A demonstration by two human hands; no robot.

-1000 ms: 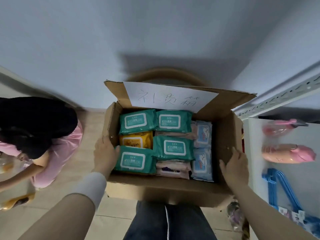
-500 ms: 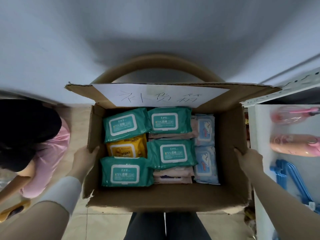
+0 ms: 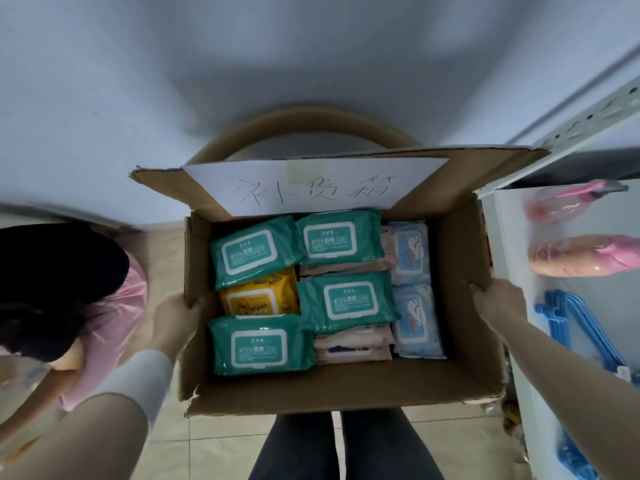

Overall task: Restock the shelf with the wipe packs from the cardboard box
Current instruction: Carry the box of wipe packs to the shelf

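An open cardboard box [image 3: 346, 386] hangs in front of me, above my legs. My left hand [image 3: 175, 318] grips its left wall, and my right hand [image 3: 498, 301] grips its right wall. Inside lie several teal wipe packs [image 3: 259, 344], one yellow baby-wipes pack [image 3: 259, 297], pink packs [image 3: 353, 346] and light blue packs [image 3: 414, 317]. A white paper label with handwriting [image 3: 311, 187] is stuck on the raised back flap. The white shelf [image 3: 502, 244] stands close on the right.
On the shelf lie pink bottles [image 3: 585, 254] and blue hangers [image 3: 575, 323]. A person in a pink top [image 3: 104, 317] crouches at the left on the tiled floor. A round tan rim [image 3: 304, 126] shows behind the box, against the grey wall.
The box has come up closer to the camera and fills more of the view. Both hands have kept their grip on its side walls.
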